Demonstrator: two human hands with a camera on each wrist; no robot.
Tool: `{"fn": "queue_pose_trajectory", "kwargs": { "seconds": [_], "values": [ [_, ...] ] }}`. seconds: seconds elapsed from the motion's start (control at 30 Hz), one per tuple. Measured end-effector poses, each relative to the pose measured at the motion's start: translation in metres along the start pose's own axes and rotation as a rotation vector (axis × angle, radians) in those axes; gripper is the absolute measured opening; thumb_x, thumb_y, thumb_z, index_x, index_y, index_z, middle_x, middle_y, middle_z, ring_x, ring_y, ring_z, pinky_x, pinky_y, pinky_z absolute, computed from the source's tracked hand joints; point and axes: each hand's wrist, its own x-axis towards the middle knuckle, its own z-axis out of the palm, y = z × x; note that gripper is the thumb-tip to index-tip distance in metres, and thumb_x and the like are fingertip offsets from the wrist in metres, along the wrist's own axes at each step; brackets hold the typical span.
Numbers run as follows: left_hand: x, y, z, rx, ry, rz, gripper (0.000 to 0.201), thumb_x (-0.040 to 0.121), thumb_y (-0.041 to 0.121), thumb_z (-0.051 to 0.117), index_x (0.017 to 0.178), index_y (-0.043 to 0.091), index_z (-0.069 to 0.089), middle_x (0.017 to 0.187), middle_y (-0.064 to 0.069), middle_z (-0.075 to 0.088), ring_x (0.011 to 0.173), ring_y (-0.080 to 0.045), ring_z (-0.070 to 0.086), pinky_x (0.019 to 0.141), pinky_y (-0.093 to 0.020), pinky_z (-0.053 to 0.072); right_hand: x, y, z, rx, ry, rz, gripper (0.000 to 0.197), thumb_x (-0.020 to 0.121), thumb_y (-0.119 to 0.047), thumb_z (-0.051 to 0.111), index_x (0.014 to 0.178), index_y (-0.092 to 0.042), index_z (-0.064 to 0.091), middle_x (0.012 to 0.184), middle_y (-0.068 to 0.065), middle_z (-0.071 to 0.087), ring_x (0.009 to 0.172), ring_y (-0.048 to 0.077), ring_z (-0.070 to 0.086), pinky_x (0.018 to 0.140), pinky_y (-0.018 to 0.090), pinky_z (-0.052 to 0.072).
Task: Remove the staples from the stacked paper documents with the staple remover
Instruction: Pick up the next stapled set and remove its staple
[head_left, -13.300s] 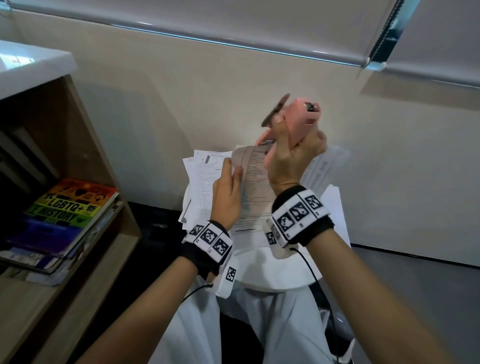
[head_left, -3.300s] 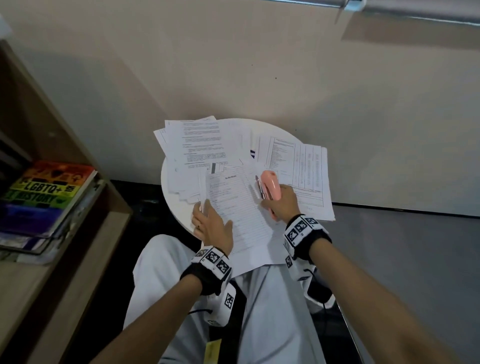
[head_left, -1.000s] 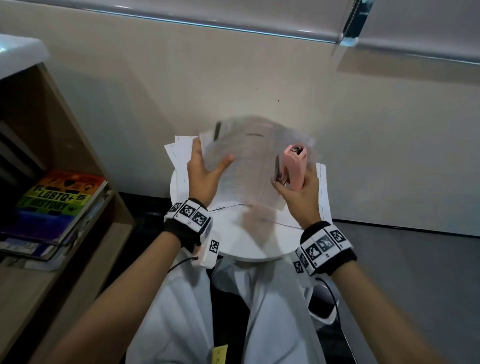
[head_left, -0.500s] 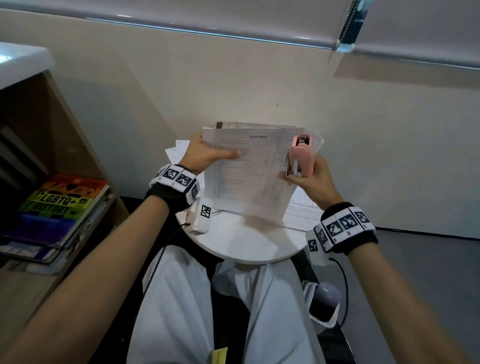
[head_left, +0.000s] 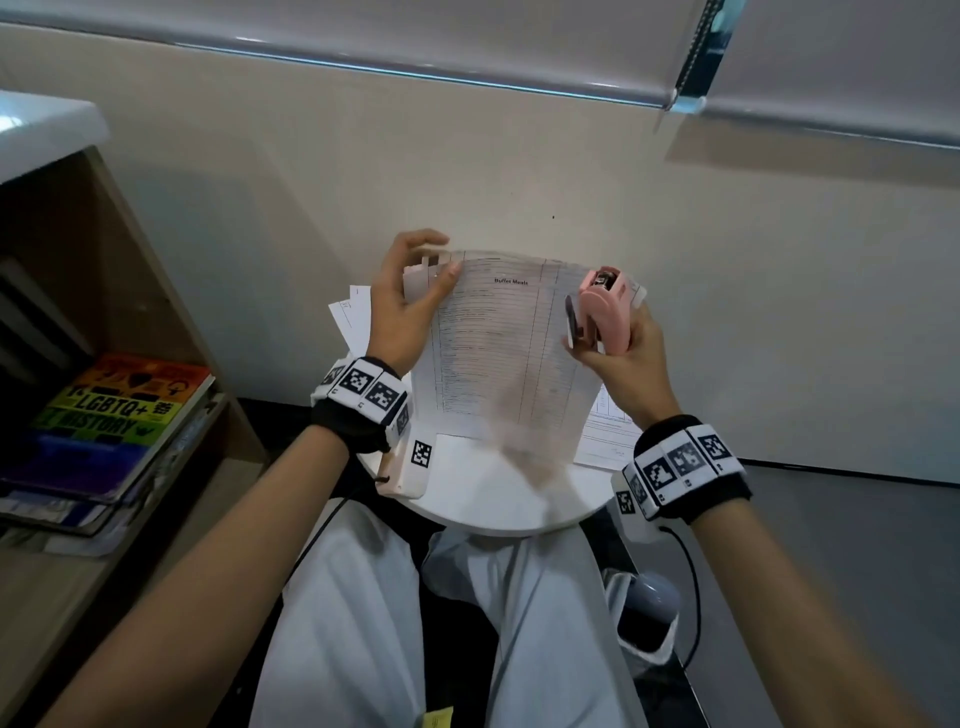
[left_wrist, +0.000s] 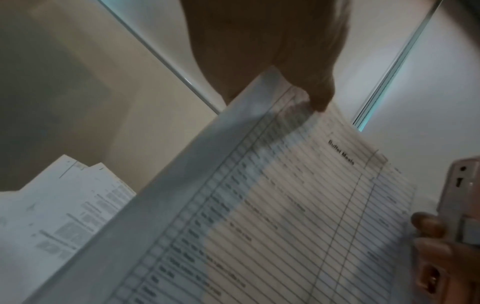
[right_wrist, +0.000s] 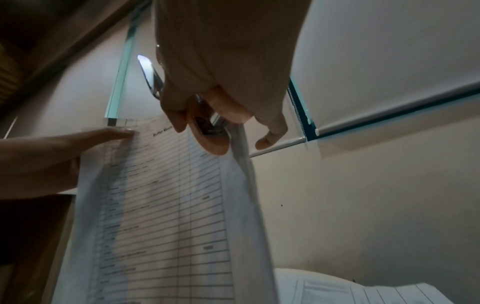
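A stapled document (head_left: 498, 353) headed "Buffet Meals" is held upright above the round table. My left hand (head_left: 426, 280) pinches its top left corner, thumb on the front page (left_wrist: 259, 205) and fingers behind. My right hand (head_left: 618, 358) grips a pink staple remover (head_left: 605, 306) with a metal blade and also pinches the document's right edge. In the right wrist view the remover (right_wrist: 207, 133) sits against the page (right_wrist: 161, 205) near its top right. No staple can be made out.
Beneath the hands is a small white round table (head_left: 498, 499) with loose sheets at its left (head_left: 353, 317) and right (head_left: 608, 436). A wooden shelf holding books (head_left: 119, 410) stands at the left. A beige wall rises close behind.
The document has been raised from the table and turned upright. My left hand has slid up to its top left corner; my right hand with the remover has stayed at the right edge.
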Motion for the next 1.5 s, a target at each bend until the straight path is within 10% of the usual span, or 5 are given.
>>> {"fn": "queue_pose_trajectory", "kwargs": {
  "seconds": [0.3, 0.6, 0.97, 1.2, 1.5],
  "values": [
    [-0.002, -0.016, 0.01, -0.023, 0.004, -0.074, 0.009, 0.095, 0.015, 0.053, 0.087, 0.019, 0.055, 0.086, 0.01, 0.062, 0.085, 0.002, 0.057, 0.083, -0.011, 0.043, -0.004, 0.02, 0.001, 0.014, -0.008, 0.05, 0.039, 0.072, 0.007, 0.077, 0.088, -0.025, 0.061, 0.112, 0.028, 0.061, 0.092, 0.022, 0.063, 0.085, 0.047, 0.057],
    [0.003, -0.018, 0.003, -0.047, -0.023, -0.165, 0.019, 0.103, 0.016, 0.029, 0.086, 0.021, 0.037, 0.101, 0.006, 0.059, 0.092, 0.006, 0.057, 0.083, -0.012, 0.043, 0.0, 0.038, 0.001, -0.039, -0.005, 0.096, 0.029, 0.075, 0.0, 0.077, 0.098, 0.004, 0.061, 0.08, 0.008, 0.061, 0.068, 0.017, 0.059, 0.058, 0.024, 0.055],
    [-0.005, -0.015, 0.01, -0.157, -0.041, -0.234, 0.031, 0.094, 0.016, 0.055, 0.119, -0.002, 0.058, 0.11, -0.005, 0.068, 0.1, -0.012, 0.068, 0.086, -0.026, 0.055, 0.007, 0.024, -0.002, 0.102, 0.051, 0.038, 0.031, 0.076, 0.003, 0.075, 0.102, -0.002, 0.058, 0.078, -0.005, 0.061, 0.065, -0.005, 0.062, 0.063, 0.013, 0.052],
    [-0.002, -0.015, 0.019, -0.071, -0.054, -0.132, 0.039, 0.085, 0.018, 0.068, 0.108, 0.015, 0.037, 0.099, 0.005, 0.055, 0.102, -0.009, 0.052, 0.101, -0.035, 0.041, 0.002, 0.028, -0.012, 0.134, 0.012, 0.063, 0.072, 0.072, 0.006, 0.078, 0.132, 0.006, 0.039, 0.113, 0.012, 0.061, 0.093, 0.008, 0.067, 0.072, 0.024, 0.058],
    [-0.006, -0.033, 0.028, -0.01, -0.121, -0.122, 0.022, 0.087, 0.018, 0.063, 0.098, 0.018, 0.044, 0.092, 0.012, 0.055, 0.09, -0.002, 0.052, 0.086, -0.03, 0.042, 0.006, 0.029, -0.018, 0.057, 0.067, 0.104, 0.046, 0.074, -0.001, 0.078, 0.116, 0.006, 0.058, 0.112, 0.023, 0.065, 0.102, 0.029, 0.066, 0.084, 0.033, 0.058]
  ]
}}
